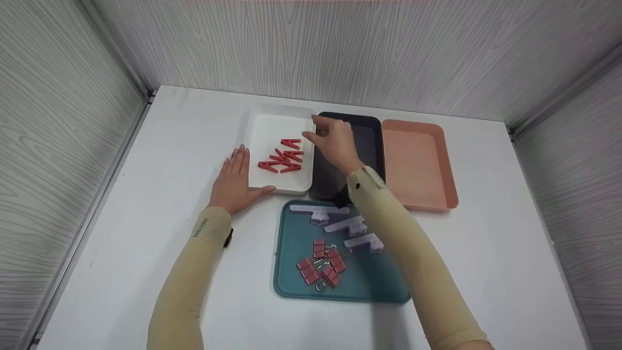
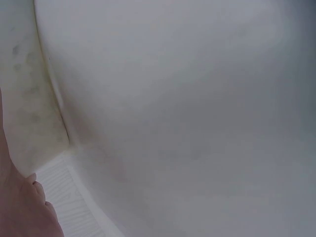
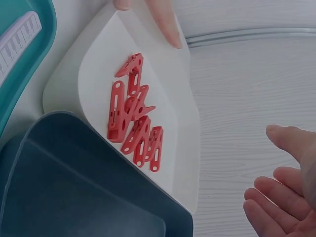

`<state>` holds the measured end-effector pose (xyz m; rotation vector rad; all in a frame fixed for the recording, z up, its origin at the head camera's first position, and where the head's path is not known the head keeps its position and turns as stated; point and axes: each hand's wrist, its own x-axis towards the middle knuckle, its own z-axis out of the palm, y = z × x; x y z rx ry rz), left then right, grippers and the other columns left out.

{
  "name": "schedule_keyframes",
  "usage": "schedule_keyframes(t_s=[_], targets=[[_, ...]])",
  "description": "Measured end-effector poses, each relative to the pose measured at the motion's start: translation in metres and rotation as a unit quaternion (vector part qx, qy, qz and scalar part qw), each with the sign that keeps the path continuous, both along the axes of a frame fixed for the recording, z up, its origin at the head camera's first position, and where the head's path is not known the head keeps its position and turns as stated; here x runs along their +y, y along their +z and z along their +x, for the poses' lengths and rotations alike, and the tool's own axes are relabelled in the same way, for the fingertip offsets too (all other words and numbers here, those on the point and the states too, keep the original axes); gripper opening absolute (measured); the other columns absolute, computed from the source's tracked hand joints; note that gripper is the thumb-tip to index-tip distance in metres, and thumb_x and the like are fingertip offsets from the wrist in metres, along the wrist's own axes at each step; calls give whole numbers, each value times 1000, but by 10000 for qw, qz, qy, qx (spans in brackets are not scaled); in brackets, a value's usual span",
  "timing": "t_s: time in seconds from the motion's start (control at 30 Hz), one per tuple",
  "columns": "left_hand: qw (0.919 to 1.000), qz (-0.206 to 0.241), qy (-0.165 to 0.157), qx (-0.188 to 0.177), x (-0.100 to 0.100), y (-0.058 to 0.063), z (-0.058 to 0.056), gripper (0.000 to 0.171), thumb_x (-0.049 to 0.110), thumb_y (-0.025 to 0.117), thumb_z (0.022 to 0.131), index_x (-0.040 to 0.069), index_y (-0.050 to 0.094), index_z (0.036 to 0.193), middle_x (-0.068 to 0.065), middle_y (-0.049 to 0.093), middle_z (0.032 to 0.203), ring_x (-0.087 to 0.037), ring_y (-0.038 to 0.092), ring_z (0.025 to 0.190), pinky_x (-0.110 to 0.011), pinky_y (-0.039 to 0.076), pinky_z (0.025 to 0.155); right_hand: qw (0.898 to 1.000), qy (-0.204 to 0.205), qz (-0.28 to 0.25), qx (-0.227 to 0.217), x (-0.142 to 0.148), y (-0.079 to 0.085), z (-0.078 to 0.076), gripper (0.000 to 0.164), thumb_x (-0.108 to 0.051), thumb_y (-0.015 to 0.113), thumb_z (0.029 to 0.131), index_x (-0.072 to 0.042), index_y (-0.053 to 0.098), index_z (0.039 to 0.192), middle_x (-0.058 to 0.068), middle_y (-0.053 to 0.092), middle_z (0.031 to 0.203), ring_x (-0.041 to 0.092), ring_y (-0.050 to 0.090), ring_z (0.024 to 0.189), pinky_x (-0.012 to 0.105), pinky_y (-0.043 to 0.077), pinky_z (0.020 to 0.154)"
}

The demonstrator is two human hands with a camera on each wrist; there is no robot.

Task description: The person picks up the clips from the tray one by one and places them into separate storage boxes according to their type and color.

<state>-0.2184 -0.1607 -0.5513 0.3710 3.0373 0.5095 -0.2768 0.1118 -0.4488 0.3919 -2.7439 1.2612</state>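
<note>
My left hand (image 1: 231,184) lies flat beside the white tray (image 1: 272,129), its straight fingers along the left side and the thumb at the front edge. Several red clothespins (image 1: 293,155) are grouped inside that tray. Over the dark tray (image 1: 369,146), close to the white tray's right rim, hovers my right hand (image 1: 337,141). Its thumb and fingers are spread apart, and nothing shows between them. The right wrist view has this hand (image 3: 289,187) with loosely bent fingers, while fingers of the left hand (image 3: 165,22) touch the white tray at the top.
An orange tray (image 1: 413,165) stands right of the dark one. Nearer to me, a teal tray (image 1: 296,243) carries three lavender ruler-like clips (image 1: 318,210) and several pink binder clips (image 1: 307,271). My right forearm crosses its right side. Wood-grain panels (image 1: 340,53) enclose the back and sides.
</note>
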Motion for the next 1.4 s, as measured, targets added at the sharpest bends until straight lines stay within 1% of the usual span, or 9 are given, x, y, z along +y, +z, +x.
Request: schedule_keyframes(t_s=[0.3, 0.53, 0.67, 0.83, 0.97, 1.07, 1.2, 1.3, 1.4], targets=[[10000, 6, 22, -26, -2, 0, 0, 128, 89, 45, 81, 1, 1, 162, -14, 0, 169, -25, -5, 155, -37, -4, 122, 9997, 54, -34, 222, 6, 18, 9, 49, -29, 77, 94, -10, 65, 138, 7, 66, 135, 12, 63, 119, 25, 52, 96], [10000, 47, 25, -9, 0, -1, -1, 128, 89, 46, 81, 2, 1, 162, -13, 0, 170, -25, -4, 155, -36, -4, 123, 9993, 54, -73, 353, 14, 26, 15, 47, -28, 78, 93, -8, 68, 134, 8, 67, 133, 15, 63, 120, 25, 51, 98], [10000, -41, -19, 37, 0, 1, -1, 128, 90, 44, 81, 1, 1, 162, -14, 0, 169, -26, -3, 155, -35, -4, 123, 9985, 94, -131, 521, 19, 29, 18, 48, -28, 79, 92, -6, 68, 133, 8, 67, 132, 18, 64, 119, 23, 50, 98], [9999, -99, -32, 14, 0, 2, -1, 128, 91, 43, 81, 0, 1, 162, -15, 0, 169, -26, -3, 155, -34, -5, 122, 9983, 87, -145, 567, 24, 32, 23, 49, -31, 79, 92, -5, 69, 132, 6, 67, 131, 15, 64, 119, 22, 49, 98], [10000, -69, -14, -3, 0, 2, -2, 129, 91, 43, 81, 0, 2, 162, -15, 1, 169, -26, -4, 155, -35, -5, 122, 9975, 144, -257, 636, 28, 35, 28, 49, -31, 79, 92, -6, 69, 132, 6, 68, 131, 15, 64, 119, 29, 50, 100], [10000, -70, -18, -8, 1, 1, -2, 128, 91, 43, 81, 1, 1, 162, -15, 1, 169, -25, -4, 155, -35, -5, 122, 9970, 170, -356, 666, 32, 36, 31, 49, -33, 79, 92, -7, 69, 133, 6, 68, 130, 17, 64, 118, 30, 51, 99], [9999, -115, -9, -2, 1, 0, -2, 128, 91, 43, 81, 1, 2, 162, -14, 0, 169, -25, -4, 155, -35, -5, 122, 9970, 174, -437, 616, 35, 36, 37, 50, -35, 79, 91, -10, 69, 133, 5, 68, 130, 15, 64, 119, 24, 50, 98], [9999, -117, 4, 17, 0, -2, -1, 128, 91, 43, 80, 1, 2, 162, -14, 0, 169, -25, -4, 155, -35, -4, 122, 9971, 171, -478, 572, 37, 37, 41, 50, -36, 79, 91, -11, 69, 133, 4, 68, 130, 11, 63, 119, 22, 50, 98], [10000, -67, 9, 24, 0, -2, 0, 129, 92, 43, 80, 1, 3, 162, -14, 1, 170, -25, -4, 155, -35, -4, 123, 9966, 203, -530, 592, 38, 38, 45, 49, -35, 79, 91, -11, 69, 133, 4, 68, 130, 12, 63, 119, 22, 49, 98]])
